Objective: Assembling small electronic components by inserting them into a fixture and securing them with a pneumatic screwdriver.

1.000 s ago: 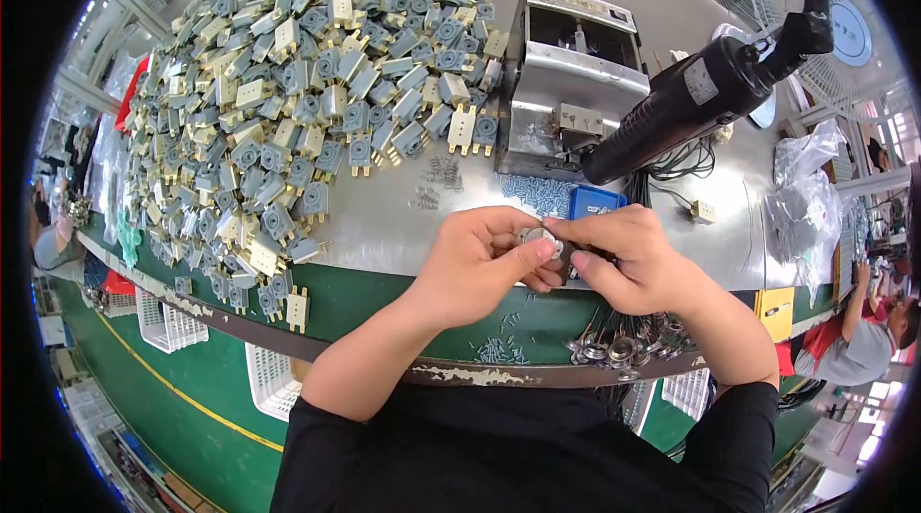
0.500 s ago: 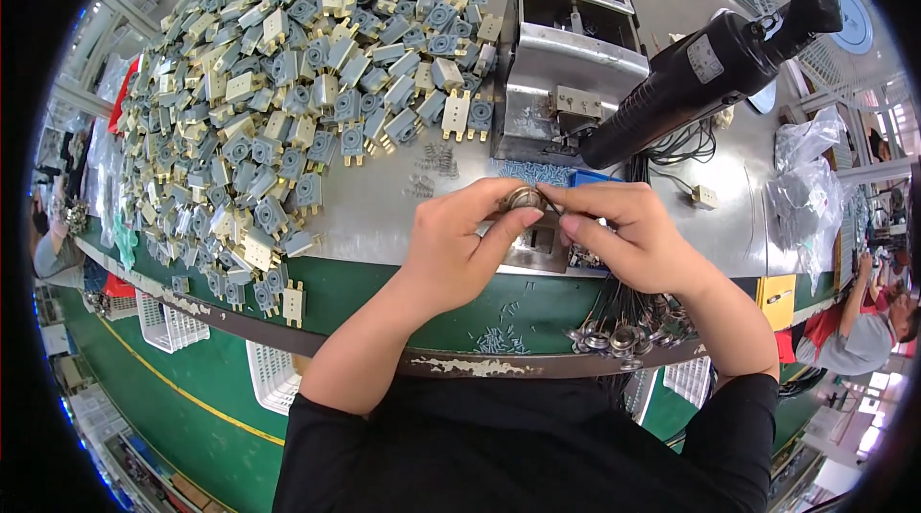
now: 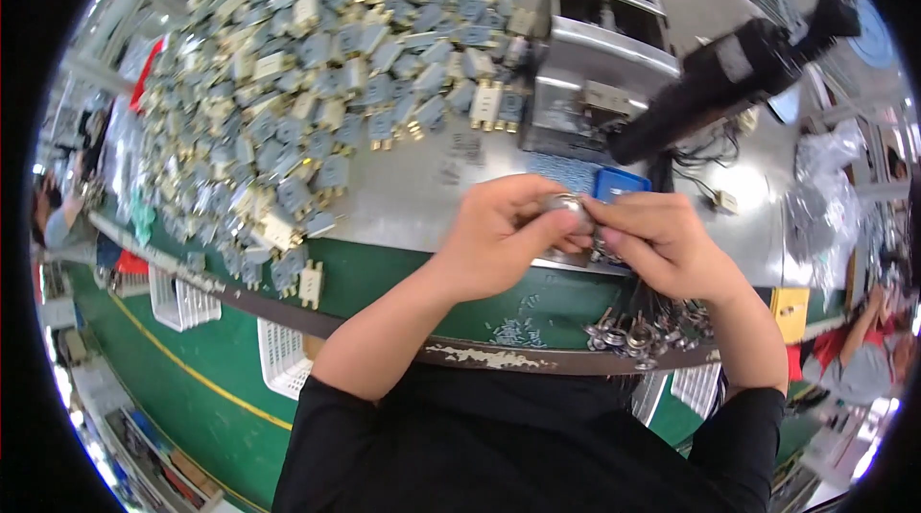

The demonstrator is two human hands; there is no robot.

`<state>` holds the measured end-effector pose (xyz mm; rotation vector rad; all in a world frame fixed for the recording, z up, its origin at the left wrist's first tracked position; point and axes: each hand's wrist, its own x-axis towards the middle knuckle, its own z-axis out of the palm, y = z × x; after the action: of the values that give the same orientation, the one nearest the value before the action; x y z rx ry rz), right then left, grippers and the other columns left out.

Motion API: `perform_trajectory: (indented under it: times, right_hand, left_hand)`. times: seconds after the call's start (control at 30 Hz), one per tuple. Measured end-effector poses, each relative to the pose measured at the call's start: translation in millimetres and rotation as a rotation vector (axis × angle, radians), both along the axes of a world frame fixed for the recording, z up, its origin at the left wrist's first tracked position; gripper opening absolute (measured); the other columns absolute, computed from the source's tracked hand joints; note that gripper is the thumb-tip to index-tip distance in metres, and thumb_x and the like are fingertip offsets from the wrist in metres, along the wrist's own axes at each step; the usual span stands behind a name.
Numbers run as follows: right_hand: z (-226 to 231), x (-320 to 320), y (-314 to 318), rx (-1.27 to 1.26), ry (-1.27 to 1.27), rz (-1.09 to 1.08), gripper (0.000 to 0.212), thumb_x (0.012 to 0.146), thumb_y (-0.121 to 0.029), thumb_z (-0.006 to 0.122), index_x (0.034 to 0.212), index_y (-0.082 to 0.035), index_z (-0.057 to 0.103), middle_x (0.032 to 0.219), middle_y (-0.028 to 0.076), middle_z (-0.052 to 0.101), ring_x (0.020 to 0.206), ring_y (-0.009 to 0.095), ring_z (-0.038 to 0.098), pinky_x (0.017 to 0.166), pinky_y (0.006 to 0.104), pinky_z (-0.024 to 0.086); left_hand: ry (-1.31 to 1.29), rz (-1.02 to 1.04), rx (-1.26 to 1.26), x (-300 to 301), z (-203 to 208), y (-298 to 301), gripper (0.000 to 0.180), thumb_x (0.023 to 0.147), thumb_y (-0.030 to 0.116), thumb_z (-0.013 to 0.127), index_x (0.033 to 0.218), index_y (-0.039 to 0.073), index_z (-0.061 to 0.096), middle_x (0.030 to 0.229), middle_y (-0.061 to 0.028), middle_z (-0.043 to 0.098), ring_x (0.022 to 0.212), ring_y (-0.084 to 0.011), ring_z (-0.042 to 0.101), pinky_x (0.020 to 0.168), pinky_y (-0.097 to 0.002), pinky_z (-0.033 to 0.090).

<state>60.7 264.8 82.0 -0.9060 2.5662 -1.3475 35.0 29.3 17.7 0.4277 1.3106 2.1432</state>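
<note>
My left hand (image 3: 507,237) is closed round a small round metal part (image 3: 568,210), shiny and dome-like, held over the front of the bench. Against the same part's right side, the thumb and forefinger of my right hand (image 3: 660,237) are pinched together. What lies between those right fingertips is too small and blurred to name. Just below the right hand, a bunch of similar round metal parts (image 3: 638,333) with black cables lies at the bench edge. Beyond my hands is a blue tray (image 3: 620,184), beside many small blue screws (image 3: 564,172).
A heap of grey and cream plug-like blocks (image 3: 317,81) covers the back left. A metal fixture (image 3: 600,62) and a slanting black power screwdriver (image 3: 715,81) stand at back right. Loose screws (image 3: 518,332) lie near the front edge. Another person (image 3: 863,350) is at far right.
The whole view has shifted, so bench and hands appear farther right. My left fingers have wrapped further over the round metal part, and my right fingertips stay close beside it.
</note>
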Motion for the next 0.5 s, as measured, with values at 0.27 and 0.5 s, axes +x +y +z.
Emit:
perform_trajectory:
  times: [0.27,0.5]
  right_hand:
    - [-0.2,6.9,32.1,0.351,0.067,-0.138,0.028,0.080,-0.011,0.082,0.107,-0.003,0.076,0.079,0.014,0.064,0.074,0.032,0.062,0.071,0.0410,0.050]
    - [-15.3,2.2,34.7,0.574,0.139,-0.050,0.029,0.068,-0.008,0.079,0.096,-0.001,0.073,0.095,0.012,0.065,0.091,0.037,0.062,0.080,0.0474,0.053]
  left_hand:
    - [1.033,0.394,-0.871,11.7,47.8,-71.9,0.051,0.080,0.019,0.089,0.125,0.006,0.069,0.099,-0.0106,0.073,0.090,-0.0255,0.074,0.076,-0.0350,0.057]
    - [1.005,0.639,-1.625,34.1,29.7,-158.0,0.039,0.078,0.017,0.087,0.113,0.008,0.073,0.110,-0.0097,0.067,0.102,-0.0323,0.066,0.084,-0.0423,0.053]
